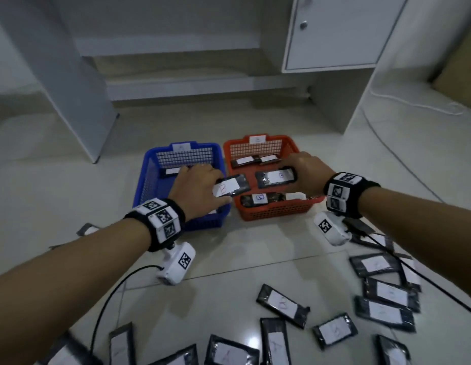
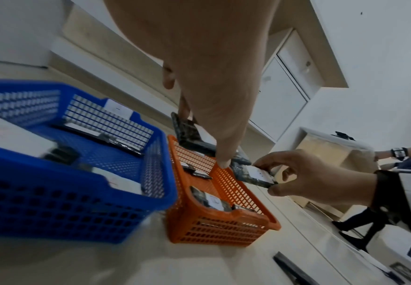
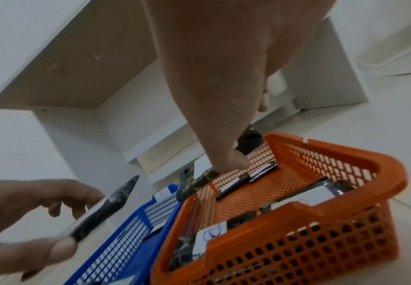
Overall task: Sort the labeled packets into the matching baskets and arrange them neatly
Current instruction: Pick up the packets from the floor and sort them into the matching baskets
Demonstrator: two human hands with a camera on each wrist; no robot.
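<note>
My left hand (image 1: 216,187) pinches a black packet with a white "B" label (image 1: 233,188), held over the gap between the blue basket (image 1: 150,180) and the orange basket (image 1: 276,213). My right hand (image 1: 293,177) grips another "B" packet (image 1: 275,178) flat above the middle of the orange basket. That basket holds several packets, one marked B (image 1: 260,198) at the front. In the left wrist view the right hand's packet (image 2: 258,176) hangs over the orange rim (image 2: 224,217). In the right wrist view the left hand's packet (image 3: 107,206) shows edge-on.
Several labelled packets (image 1: 281,304) lie scattered on the tiled floor in front and to the right. The blue basket holds a packet (image 1: 173,171) at its far end. A black cable (image 1: 105,299) trails from the left wrist. A desk leg (image 1: 71,101) and a white cabinet (image 1: 334,35) stand behind the baskets.
</note>
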